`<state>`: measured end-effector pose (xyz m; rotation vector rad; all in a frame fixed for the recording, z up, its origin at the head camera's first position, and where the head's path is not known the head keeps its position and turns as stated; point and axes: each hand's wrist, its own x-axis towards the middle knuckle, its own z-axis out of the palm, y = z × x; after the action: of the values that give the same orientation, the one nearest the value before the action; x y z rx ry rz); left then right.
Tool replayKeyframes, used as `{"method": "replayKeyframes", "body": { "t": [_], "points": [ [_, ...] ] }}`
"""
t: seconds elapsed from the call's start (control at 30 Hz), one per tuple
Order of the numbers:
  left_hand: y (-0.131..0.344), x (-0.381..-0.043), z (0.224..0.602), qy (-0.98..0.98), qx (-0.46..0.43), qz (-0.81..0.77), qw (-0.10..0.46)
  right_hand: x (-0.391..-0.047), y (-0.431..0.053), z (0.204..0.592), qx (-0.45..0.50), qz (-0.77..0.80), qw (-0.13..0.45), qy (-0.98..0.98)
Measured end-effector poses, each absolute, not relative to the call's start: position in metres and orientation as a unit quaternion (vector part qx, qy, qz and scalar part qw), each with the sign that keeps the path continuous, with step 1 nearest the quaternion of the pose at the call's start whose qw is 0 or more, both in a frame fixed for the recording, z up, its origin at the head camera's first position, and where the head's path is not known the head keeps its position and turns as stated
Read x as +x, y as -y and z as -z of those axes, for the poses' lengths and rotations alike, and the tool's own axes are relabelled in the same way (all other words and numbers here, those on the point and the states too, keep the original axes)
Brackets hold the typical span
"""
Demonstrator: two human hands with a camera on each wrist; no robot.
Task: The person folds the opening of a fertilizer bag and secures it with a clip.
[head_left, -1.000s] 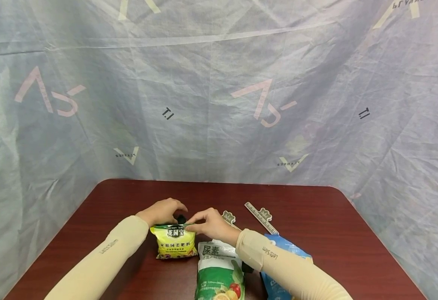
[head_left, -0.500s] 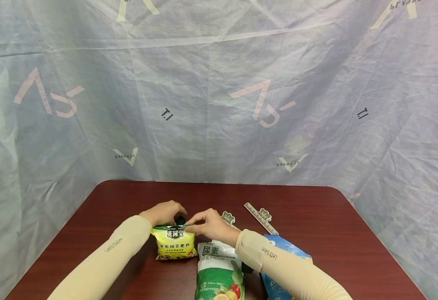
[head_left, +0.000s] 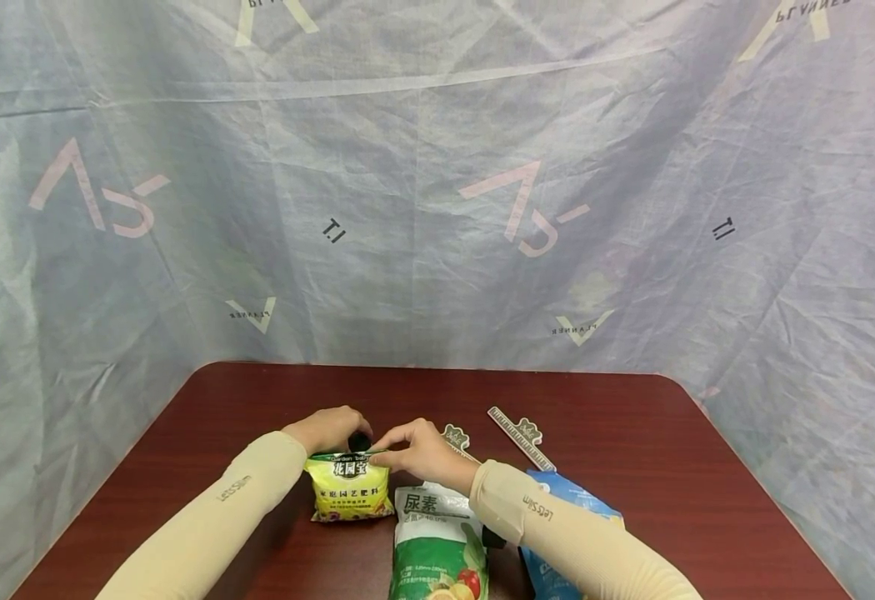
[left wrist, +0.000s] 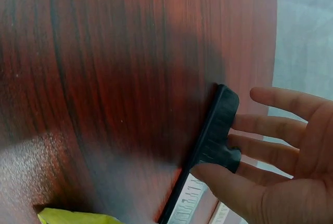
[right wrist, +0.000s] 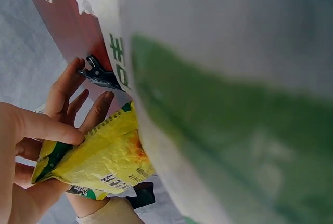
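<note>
Evidently the work sits left of centre on the tabletop (head_left: 632, 417), where the yellow garden fertilizer bag (head_left: 351, 492) lies nearer the cut-off near edge than the far one. The right hand (head_left: 421, 452) pinches the right end of its top edge between thumb and fingers, while the left hand (head_left: 325, 428) grips a black clip (left wrist: 221, 135) just behind that edge, thumb against fingers.

To handle this well, the right hand should hold the bag's rim flat and taut, as loose film would probably crease; an even squeeze on the clip, its long bar level with the rim, would likely stop it twisting.

Whether the clip's mouth is parted or touches the bag, I cannot tell. The near edge crops the green-and-white urea bag (head_left: 437, 554) and the blue bag (head_left: 546, 567), the latter also covered by the right sleeve (head_left: 580, 529). Toward the far edge, one ruler-marked clip (head_left: 516, 435) shows well; its neighbour (head_left: 456, 437) is partly masked by the right hand.
</note>
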<state>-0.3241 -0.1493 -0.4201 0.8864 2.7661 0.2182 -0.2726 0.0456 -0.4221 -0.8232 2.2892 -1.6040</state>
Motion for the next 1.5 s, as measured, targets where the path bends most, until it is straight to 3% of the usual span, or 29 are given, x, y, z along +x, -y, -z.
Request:
{"method": "replayKeyframes", "body": {
  "t": [0.87, 1.1, 1.5],
  "points": [
    [0.15, -0.33, 0.427, -0.926, 0.36, -0.061, 0.096, -0.263, -0.043, 0.413, -0.266, 0.546, 0.106, -0.788],
    [0.151, -0.329, 0.428, -0.928, 0.353, -0.07, 0.096, -0.25, -0.045, 0.394, -0.271, 0.548, 0.105, -0.784],
    [0.151, -0.327, 0.427, -0.933, 0.336, -0.082, 0.098, -0.251, -0.045, 0.399, -0.271, 0.546, 0.103, -0.786]
  ]
}}
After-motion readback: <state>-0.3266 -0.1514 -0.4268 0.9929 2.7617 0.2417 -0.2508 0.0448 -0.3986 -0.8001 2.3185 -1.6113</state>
